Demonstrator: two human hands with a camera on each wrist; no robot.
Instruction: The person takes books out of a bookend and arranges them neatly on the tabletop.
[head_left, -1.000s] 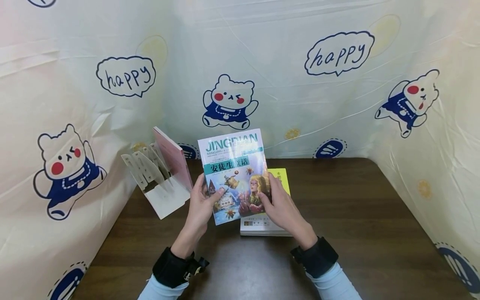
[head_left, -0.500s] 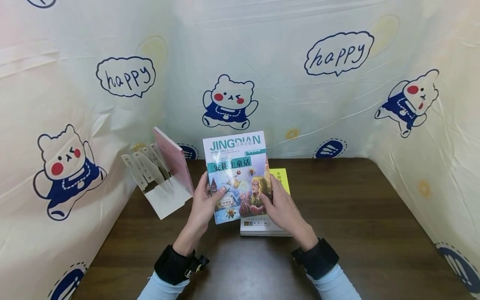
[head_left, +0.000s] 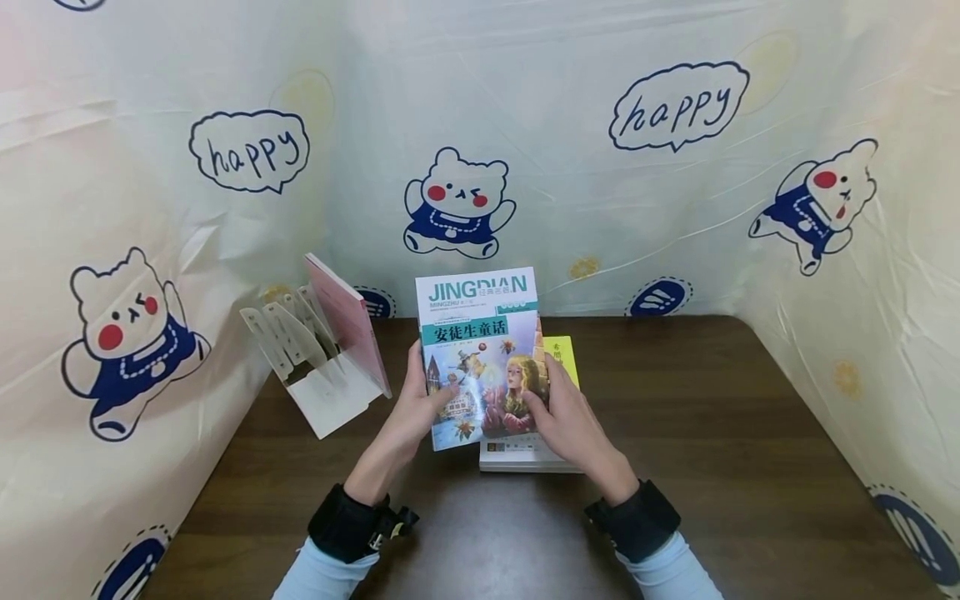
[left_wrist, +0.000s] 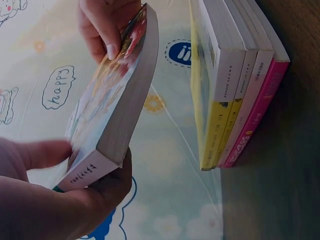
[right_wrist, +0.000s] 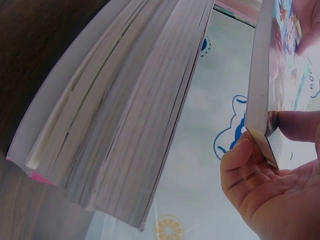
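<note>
Both hands hold a paperback book up at the middle, its cover facing the head camera and the word JINGDIAN across the top. My left hand grips the book's left edge, thumb on the cover. On the opposite edge my right hand does the same. The right wrist view shows that hand's fingers curled behind the book and its thumb on the front. In the left wrist view the left hand pinches it near the spine. Behind and below the book lies a stack of several books, partly hidden.
A white bookend rack with several upright dividers stands on the left of the brown table. A pink book stands in its right side. Patterned cloth surrounds the table at the back and sides.
The held book has shifted a little to the right and down and has turned straighter. The left hand has moved slightly right with it. The stack and rack stay put.
</note>
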